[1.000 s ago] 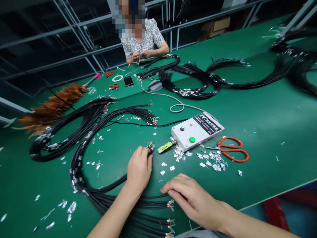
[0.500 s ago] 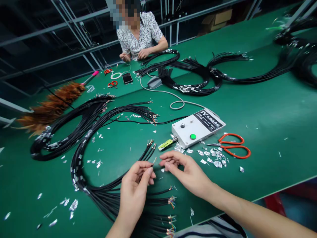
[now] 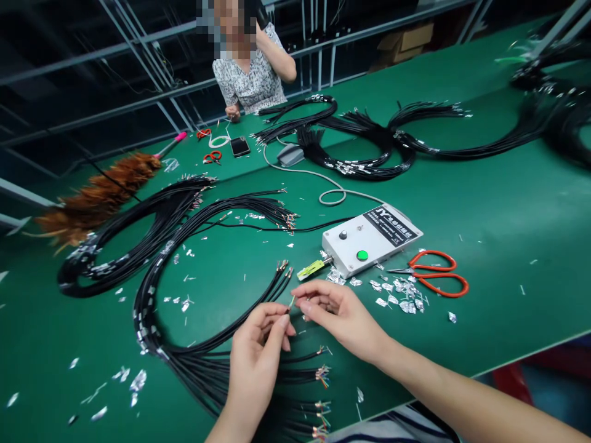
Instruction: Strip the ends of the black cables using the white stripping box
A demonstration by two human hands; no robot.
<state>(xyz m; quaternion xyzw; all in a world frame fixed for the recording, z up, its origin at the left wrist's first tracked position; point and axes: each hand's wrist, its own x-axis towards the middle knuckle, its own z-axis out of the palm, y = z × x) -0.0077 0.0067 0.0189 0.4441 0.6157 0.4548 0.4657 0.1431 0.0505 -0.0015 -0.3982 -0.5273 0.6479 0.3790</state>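
Near the front edge of the green felt table (image 3: 484,203), big looped bundle of black cables (image 3: 184,344); my left hand (image 3: 256,351) pinches one thin black cable end (image 3: 290,303), my right hand (image 3: 339,317) pinching its stripped tip.

Factory assembly line, cable harness work. Long green bench (image 3: 498,209) covered in looped black cable bundles (image 3: 152,246), foil scraps (image 3: 399,295), a grey control box (image 3: 369,240), red scissors (image 3: 434,275). Co-worker (image 3: 252,74) seated at far edge; steel racking behind.
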